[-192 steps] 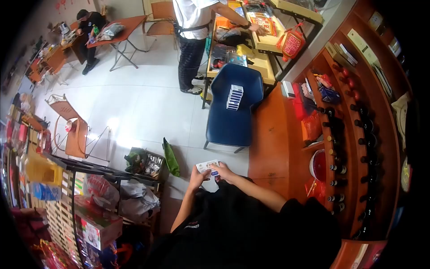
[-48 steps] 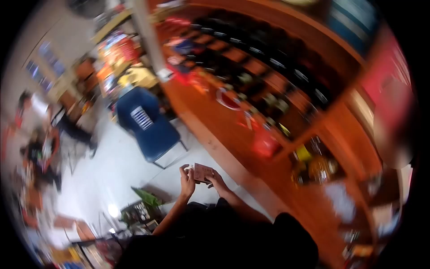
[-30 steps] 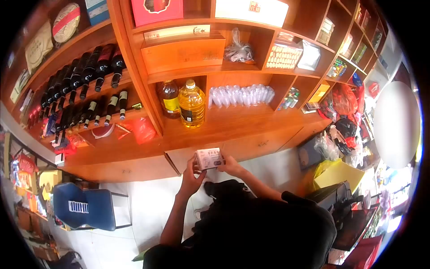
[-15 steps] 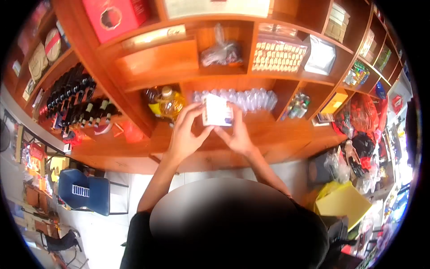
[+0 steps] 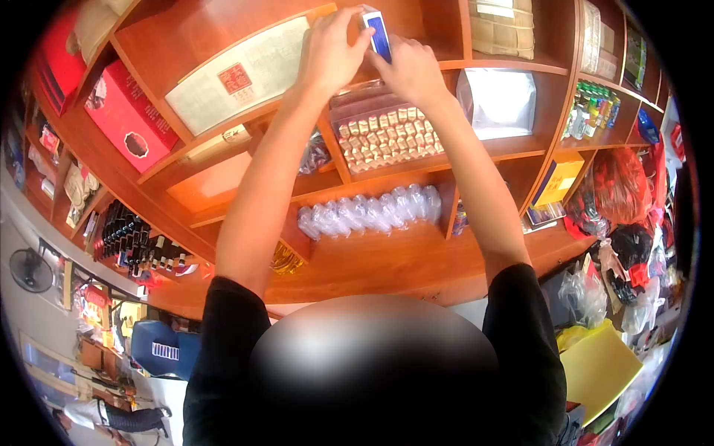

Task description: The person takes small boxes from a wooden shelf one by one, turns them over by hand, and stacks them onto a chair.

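Tight sides, free front

From here, a long cream box (image 5: 242, 97) stands beside the left hand (image 5: 329, 56); a wooden divider (image 5: 467, 30) limits the right hand (image 5: 416, 70); below, the counter (image 5: 364, 264) offers passage before clear plastic containers (image 5: 372, 212).

A blue-and-white box (image 5: 378, 37), its narrow visible face mostly blue, is at the top of the frame just right of centre, upper end leaning left, held between the left hand (image 5: 332, 50) and right hand (image 5: 415, 72).
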`<state>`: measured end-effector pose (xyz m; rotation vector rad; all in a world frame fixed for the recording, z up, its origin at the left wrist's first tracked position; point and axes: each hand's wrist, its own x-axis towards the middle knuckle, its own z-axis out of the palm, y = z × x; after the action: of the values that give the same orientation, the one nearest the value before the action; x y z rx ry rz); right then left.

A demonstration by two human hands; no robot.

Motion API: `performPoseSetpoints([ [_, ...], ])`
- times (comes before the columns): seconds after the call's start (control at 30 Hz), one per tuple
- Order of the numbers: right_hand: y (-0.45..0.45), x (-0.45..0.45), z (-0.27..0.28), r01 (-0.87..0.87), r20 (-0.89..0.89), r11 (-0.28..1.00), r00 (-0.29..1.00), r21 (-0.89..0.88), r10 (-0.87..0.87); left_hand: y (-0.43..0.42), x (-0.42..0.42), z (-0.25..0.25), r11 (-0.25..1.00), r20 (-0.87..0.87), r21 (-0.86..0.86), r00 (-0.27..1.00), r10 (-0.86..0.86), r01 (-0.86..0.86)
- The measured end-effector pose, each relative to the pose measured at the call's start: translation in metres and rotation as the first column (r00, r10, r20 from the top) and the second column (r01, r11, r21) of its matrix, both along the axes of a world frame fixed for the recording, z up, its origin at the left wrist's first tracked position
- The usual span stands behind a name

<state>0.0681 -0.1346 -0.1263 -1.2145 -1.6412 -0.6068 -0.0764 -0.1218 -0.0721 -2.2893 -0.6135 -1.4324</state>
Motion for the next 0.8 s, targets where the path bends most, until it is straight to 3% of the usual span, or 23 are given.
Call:
performPoseSetpoints([
  [0.1, 0.033, 0.009, 0.008, 0.014, -0.152, 0.992, 0.988, -0.125, -0.033, 0.026, 0.021, 0.014, 0.997, 0.015, -0.075, 1.0, -0.019, 0.02],
  [0.17, 0.044, 0.01, 0.019, -0.007, -0.181, 0.924, 0.981, -0.383, -0.068, 0.05, 0.027, 0.015, 0.977, -0.132, 0.025, 0.968, 0.212, -0.211],
  [0.23, 0.06, 0.01, 0.031, -0.023, -0.169, 0.916, 0.984, -0.4, -0.049, 0.063, 0.028, 0.015, 0.965, -0.145, 0.084, 0.955, 0.259, -0.249],
  [0.3, 0.09, 0.011, 0.042, -0.144, -0.124, 0.762, 0.989, -0.631, 0.084, 0.073, 0.026, 0.012, 0.89, -0.179, 0.131, 0.872, 0.455, -0.437],
  [0.37, 0.117, 0.007, 0.049, -0.154, -0.085, 0.744, 0.988, -0.651, 0.13, 0.076, 0.03, 0.012, 0.86, -0.207, 0.125, 0.835, 0.51, -0.494],
  [0.43, 0.141, 0.005, 0.05, -0.158, -0.045, 0.724, 0.984, -0.672, 0.172, 0.078, 0.033, 0.009, 0.801, -0.137, 0.226, 0.796, 0.589, -0.554],
  [0.57, 0.154, 0.009, 0.05, -0.134, 0.036, 0.74, 0.977, -0.659, 0.209, 0.076, 0.031, 0.003, 0.795, -0.167, 0.295, 0.79, 0.59, -0.53],
  [0.63, 0.152, 0.011, 0.052, -0.093, 0.071, 0.754, 0.981, -0.651, 0.182, 0.069, 0.025, -0.003, 0.751, -0.381, 0.301, 0.649, 0.659, -0.587],
  [0.67, 0.151, 0.011, 0.053, -0.113, 0.051, 0.749, 0.98, -0.652, 0.192, 0.067, 0.024, -0.005, 0.737, -0.387, 0.341, 0.627, 0.676, -0.583],
  [0.73, 0.149, 0.011, 0.054, -0.126, 0.051, 0.742, 0.976, -0.658, 0.211, 0.063, 0.025, -0.005, 0.739, -0.39, 0.344, 0.628, 0.673, -0.579],
  [0.8, 0.147, 0.011, 0.052, -0.068, 0.092, 0.813, 0.985, -0.578, 0.148, 0.055, 0.019, -0.008, 0.782, -0.439, 0.321, 0.648, 0.623, -0.535],
])
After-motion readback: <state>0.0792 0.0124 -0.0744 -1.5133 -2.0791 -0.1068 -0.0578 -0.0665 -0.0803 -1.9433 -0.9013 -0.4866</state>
